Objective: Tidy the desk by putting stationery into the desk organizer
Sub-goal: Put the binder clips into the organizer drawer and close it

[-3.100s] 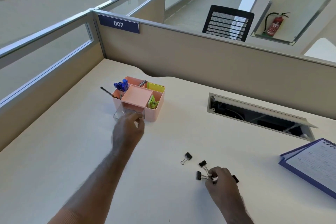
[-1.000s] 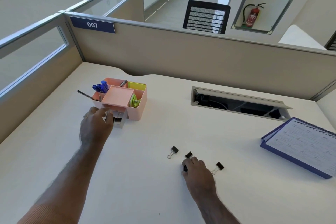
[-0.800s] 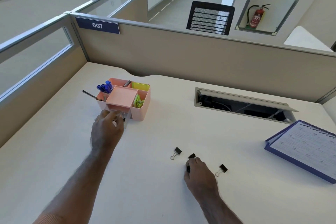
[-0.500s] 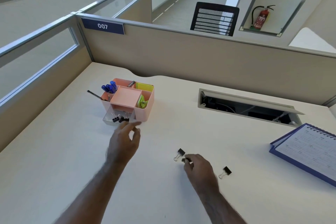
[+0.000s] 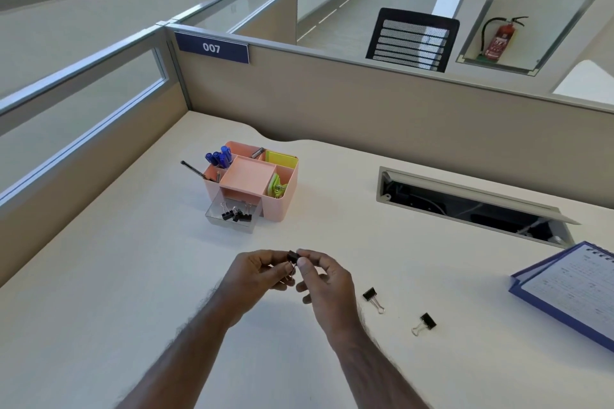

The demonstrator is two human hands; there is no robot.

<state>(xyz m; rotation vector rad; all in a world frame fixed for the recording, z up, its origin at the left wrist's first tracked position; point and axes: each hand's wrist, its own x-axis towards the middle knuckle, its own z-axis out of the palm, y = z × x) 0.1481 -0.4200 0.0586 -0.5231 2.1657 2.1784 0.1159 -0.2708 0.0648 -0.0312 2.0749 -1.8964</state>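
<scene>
A pink desk organizer [image 5: 280, 206] stands on the white desk, holding blue pens [image 5: 220, 156] and green clips. Its clear drawer [image 5: 217, 219] is pulled out toward me and holds several black binder clips. In front of it my left hand [image 5: 257, 276] and my right hand [image 5: 327, 279] meet above the desk, both pinching one black binder clip [image 5: 292, 257] between their fingertips. Two more black binder clips lie on the desk to the right, one [image 5: 370, 294] close to my right hand and another [image 5: 427, 322] farther out.
A blue-covered spiral notebook [image 5: 571, 289] lies at the right edge. An open cable tray [image 5: 465, 206] is sunk into the desk behind it. Beige partition walls [image 5: 365, 103] close the desk at the back and left.
My left hand has left the open drawer and come back toward me. My right hand lifted a binder clip off the desk, and both hands now hold it together.
</scene>
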